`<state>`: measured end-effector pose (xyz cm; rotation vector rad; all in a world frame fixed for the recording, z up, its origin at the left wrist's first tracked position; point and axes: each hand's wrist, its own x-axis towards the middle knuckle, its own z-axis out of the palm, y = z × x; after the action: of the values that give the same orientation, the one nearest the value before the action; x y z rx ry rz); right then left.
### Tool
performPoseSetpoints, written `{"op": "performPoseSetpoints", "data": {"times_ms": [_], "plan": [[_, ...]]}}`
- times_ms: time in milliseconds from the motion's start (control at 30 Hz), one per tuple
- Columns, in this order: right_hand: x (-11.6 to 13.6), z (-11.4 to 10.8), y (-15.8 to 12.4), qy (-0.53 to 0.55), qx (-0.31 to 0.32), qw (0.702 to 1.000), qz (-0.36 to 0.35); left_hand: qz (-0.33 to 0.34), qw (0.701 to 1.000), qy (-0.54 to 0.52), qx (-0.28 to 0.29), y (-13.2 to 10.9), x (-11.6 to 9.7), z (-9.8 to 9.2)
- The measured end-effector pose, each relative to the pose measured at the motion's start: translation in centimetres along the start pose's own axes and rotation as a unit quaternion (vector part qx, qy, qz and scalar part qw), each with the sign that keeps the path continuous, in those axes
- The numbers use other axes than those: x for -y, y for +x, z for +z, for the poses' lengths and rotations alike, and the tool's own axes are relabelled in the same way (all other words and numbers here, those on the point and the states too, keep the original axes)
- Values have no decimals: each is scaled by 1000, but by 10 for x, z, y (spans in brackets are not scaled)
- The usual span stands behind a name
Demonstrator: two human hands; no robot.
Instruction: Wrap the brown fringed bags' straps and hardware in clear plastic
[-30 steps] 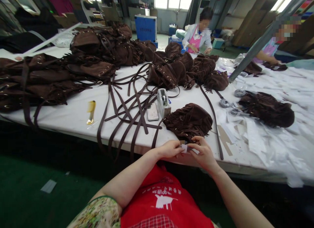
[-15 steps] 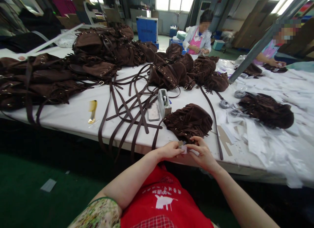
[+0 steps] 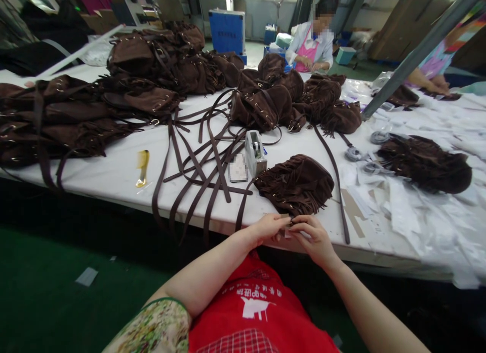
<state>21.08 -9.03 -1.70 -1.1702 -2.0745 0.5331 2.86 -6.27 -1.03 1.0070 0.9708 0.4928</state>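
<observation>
My left hand (image 3: 271,227) and my right hand (image 3: 312,237) meet at the table's front edge, fingers closed in a pinch. Between them is a small white tag (image 3: 287,233), partly covered by the fingers. A brown scrap and something dark show at the fingertips, too small to make out. Just beyond the hands lies a dark brown fringed bag (image 3: 299,178) with metal eyelets. A tape dispenser (image 3: 255,153) stands at its left, with a small pale pack (image 3: 238,168) beside it.
Brown straps (image 3: 205,165) lie crossed on the white table (image 3: 121,173), some hanging over its edge. A yellow comb (image 3: 142,168) lies left. Bags (image 3: 152,64) are heaped behind. A slanted metal pole (image 3: 398,74) and white wrapping (image 3: 417,226) are at right. Two people work across the table.
My hands have drawn closer together, and the white tag is now more covered by fingers. The view has tilted down slightly. The fringed bag lies as before.
</observation>
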Motion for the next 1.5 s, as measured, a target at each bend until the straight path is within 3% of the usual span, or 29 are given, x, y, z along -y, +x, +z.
{"op": "performPoseSetpoints", "data": {"times_ms": [267, 400, 567, 767, 933, 1133, 1367, 1500], "plan": [[-3, 4, -17, -16, -19, 1000, 12, 39, 990, 136, -8, 13, 7, -11], [-6, 7, -21, -2, -10, 1000, 17, 22, 978, 209, 15, 11, -3, -22], [-4, 4, -16, 19, 16, 1000, 13, 50, 953, 298, 19, 11, -17, -27], [-1, -2, -16, -17, 48, 998, -27, 73, 941, 329, 6, 14, -21, -30], [-2, 1, -21, -31, 43, 997, -51, 41, 952, 304, 7, 15, -15, -27], [2, 12, -21, 8, -16, 1000, 12, 54, 923, 377, -59, 16, -11, -15], [8, 3, -15, 3, 65, 998, -26, 153, 854, 497, 13, 17, -32, -19], [8, -1, -15, -13, 57, 998, -36, 132, 879, 457, 15, 23, -31, -17]]}}
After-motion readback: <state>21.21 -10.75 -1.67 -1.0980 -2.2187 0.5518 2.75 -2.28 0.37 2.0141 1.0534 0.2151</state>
